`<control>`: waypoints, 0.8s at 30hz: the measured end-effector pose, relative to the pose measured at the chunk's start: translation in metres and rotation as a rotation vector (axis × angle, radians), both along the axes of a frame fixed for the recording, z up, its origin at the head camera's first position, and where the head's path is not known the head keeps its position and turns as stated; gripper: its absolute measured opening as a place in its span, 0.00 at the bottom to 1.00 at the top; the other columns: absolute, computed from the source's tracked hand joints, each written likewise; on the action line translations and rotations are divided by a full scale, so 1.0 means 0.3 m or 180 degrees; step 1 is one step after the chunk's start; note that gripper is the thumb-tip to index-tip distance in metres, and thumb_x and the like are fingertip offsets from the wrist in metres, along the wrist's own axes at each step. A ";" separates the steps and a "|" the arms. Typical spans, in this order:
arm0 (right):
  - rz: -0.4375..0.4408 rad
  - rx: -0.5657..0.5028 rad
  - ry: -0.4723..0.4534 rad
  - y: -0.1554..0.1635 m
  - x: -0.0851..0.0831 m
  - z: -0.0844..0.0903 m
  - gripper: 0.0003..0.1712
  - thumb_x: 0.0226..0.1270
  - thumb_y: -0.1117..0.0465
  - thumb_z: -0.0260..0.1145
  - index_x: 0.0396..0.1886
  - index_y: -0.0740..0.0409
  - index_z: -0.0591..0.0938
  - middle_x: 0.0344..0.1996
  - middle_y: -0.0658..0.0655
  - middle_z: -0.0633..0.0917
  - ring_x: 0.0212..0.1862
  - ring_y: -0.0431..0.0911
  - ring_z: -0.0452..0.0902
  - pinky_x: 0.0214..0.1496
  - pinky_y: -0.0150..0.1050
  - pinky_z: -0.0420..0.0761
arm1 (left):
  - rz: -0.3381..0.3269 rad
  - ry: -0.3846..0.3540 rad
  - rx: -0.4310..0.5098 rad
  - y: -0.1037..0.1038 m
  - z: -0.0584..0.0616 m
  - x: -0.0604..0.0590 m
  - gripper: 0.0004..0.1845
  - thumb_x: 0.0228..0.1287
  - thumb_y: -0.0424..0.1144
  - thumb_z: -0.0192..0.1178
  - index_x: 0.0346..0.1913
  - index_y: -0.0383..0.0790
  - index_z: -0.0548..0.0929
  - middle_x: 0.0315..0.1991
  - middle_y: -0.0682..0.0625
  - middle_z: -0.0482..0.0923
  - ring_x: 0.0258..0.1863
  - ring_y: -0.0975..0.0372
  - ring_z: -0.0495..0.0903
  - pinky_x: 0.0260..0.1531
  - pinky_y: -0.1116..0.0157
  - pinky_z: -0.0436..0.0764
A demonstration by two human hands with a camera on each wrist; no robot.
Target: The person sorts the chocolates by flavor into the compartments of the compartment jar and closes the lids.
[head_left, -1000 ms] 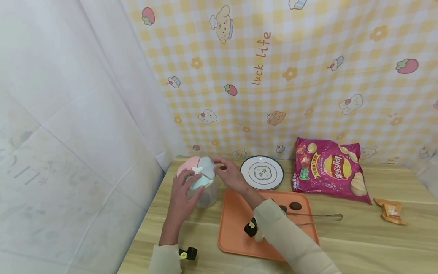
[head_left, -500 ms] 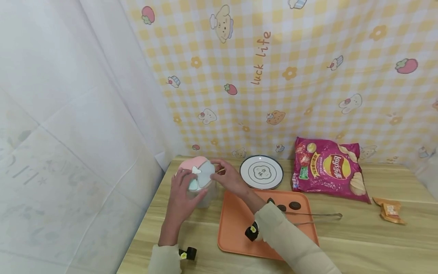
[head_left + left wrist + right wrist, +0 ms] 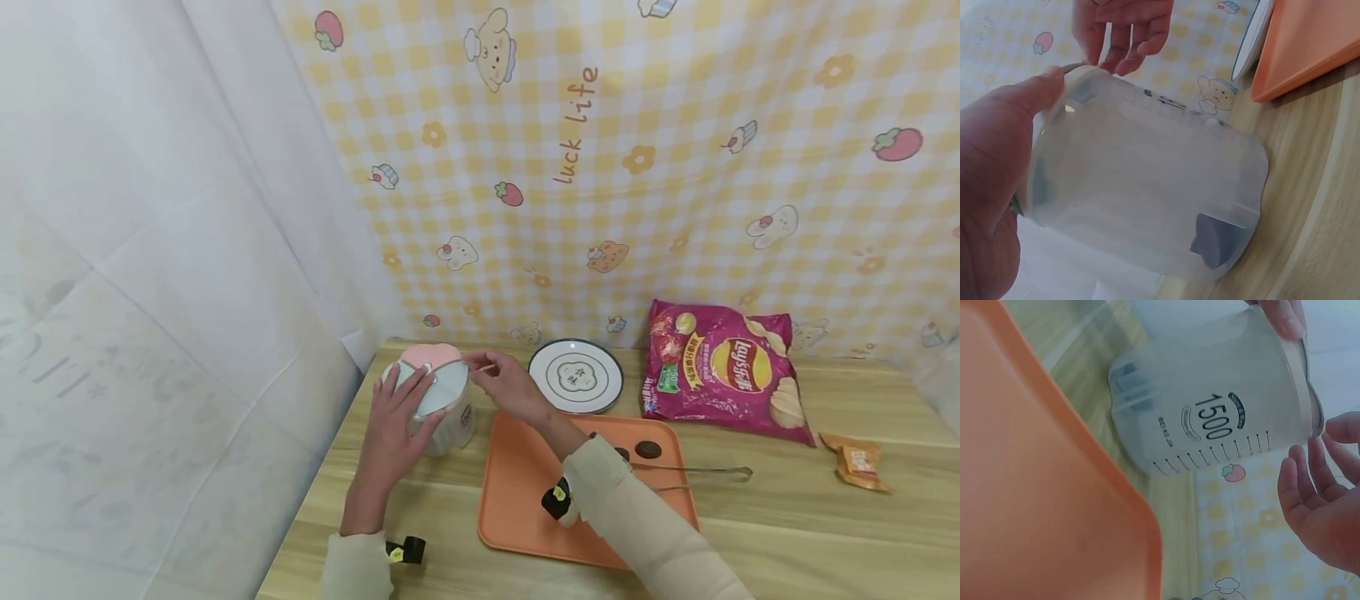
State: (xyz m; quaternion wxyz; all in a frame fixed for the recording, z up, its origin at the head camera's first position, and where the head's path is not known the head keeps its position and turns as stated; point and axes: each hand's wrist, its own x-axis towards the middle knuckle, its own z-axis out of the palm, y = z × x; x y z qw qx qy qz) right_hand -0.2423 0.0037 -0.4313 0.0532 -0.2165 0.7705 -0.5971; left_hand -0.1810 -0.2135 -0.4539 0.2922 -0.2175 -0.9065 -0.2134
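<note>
A translucent plastic storage jar [image 3: 452, 429] stands at the table's back left. Its round lid [image 3: 442, 387] has pink, pale blue and mint sections. My left hand [image 3: 390, 429] lies over the lid's near-left side, fingers across the top, its thumb gripping the rim [image 3: 1079, 78]. At the lid's right edge my right hand [image 3: 513, 387] pinches with thumb and fingertips, as the right wrist view shows. Print reading 1500 and a measuring scale mark the jar's wall [image 3: 1210, 419]. A dark bluish piece [image 3: 1213, 240] shows near the jar's bottom.
Right of the jar lies a white plate [image 3: 576, 377]. In front, an orange tray [image 3: 517, 500] bears dark round biscuits [image 3: 648, 450] and metal tongs [image 3: 705, 471]. Farther right are a purple chip bag [image 3: 723, 371] and a small orange packet [image 3: 857, 461].
Seen from above, the lid's coloured sections have turned clockwise under my hands. Dark print has come into sight on the jar's right side. Both hands stay at the lid.
</note>
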 end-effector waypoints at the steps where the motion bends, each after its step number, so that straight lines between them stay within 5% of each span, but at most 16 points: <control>1: 0.0025 0.0028 0.0053 0.000 -0.005 -0.001 0.16 0.69 0.56 0.59 0.55 0.50 0.78 0.47 0.50 0.78 0.45 0.46 0.76 0.41 0.43 0.78 | -0.0051 -0.0032 -0.0019 -0.006 0.000 0.001 0.29 0.61 0.51 0.60 0.64 0.44 0.73 0.65 0.49 0.67 0.68 0.44 0.53 0.61 0.37 0.49; 8: 0.0888 0.0140 0.1005 0.016 -0.041 -0.004 0.28 0.66 0.67 0.62 0.65 0.61 0.69 0.67 0.59 0.64 0.65 0.52 0.62 0.48 0.53 0.75 | -0.0368 -0.0212 -0.0101 -0.045 0.009 0.002 0.29 0.66 0.49 0.56 0.67 0.43 0.68 0.67 0.49 0.64 0.69 0.47 0.53 0.63 0.40 0.47; 11: 0.1135 0.0312 0.1131 0.023 -0.057 -0.011 0.29 0.67 0.65 0.61 0.67 0.58 0.67 0.70 0.57 0.61 0.68 0.46 0.57 0.53 0.54 0.73 | -0.0452 -0.0246 -0.0020 -0.057 0.004 -0.004 0.29 0.66 0.50 0.55 0.67 0.44 0.68 0.68 0.51 0.63 0.69 0.49 0.53 0.64 0.41 0.46; 24: 0.1142 0.0640 0.1271 0.032 -0.060 -0.025 0.32 0.67 0.58 0.61 0.70 0.53 0.65 0.70 0.52 0.60 0.65 0.41 0.61 0.52 0.50 0.75 | -0.0595 -0.0181 0.0229 -0.081 -0.023 -0.027 0.27 0.63 0.45 0.60 0.65 0.42 0.72 0.66 0.48 0.66 0.67 0.49 0.57 0.64 0.44 0.46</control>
